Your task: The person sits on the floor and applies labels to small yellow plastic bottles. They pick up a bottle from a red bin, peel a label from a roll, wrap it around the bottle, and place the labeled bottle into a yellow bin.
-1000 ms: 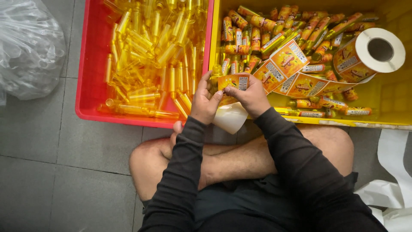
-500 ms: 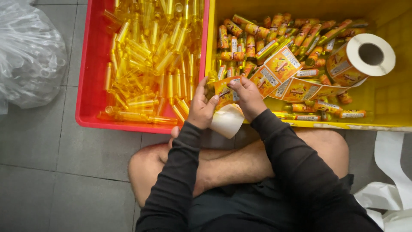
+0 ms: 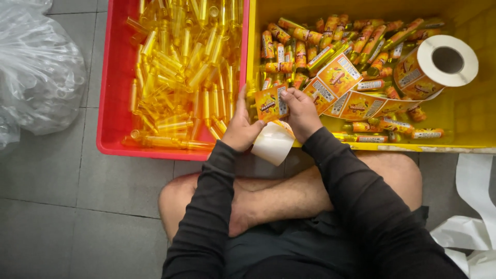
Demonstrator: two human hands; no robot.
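the left hand (image 3: 238, 126) grips a small amber bottle (image 3: 253, 101) from the side, fingers curled around it, while the right hand (image 3: 302, 114) pinches an orange label (image 3: 271, 103) between thumb and fingertips and presses it against the bottle's wall. both hands sit just above the seam between the two crates. the step in hand looks like sticking the label on: part of it lies flat, and i judge the rest wants smoothing round the curve with the bottle turned in the left hand, kept square so no edge lifts or creases.

a curl of white backing paper (image 3: 273, 143) hangs below the hands, touching the wrists. from the right hand a strip of orange labels (image 3: 356, 101) runs across the yellow crate (image 3: 465, 126) to a label roll (image 3: 436, 64) with a white core, lying tilted at the crate's right side. beneath and around the strip lie labelled bottles (image 3: 320, 41), orange and yellow wraps with pale printed panels, heaped at all angles. the red crate (image 3: 111, 103) on the left holds bare amber bottles (image 3: 181, 67), unlabelled. a clear plastic bag (image 3: 36, 67) rests on the grey tiled floor (image 3: 77, 206) well left, and loose white paper (image 3: 475, 206) trails at the right.
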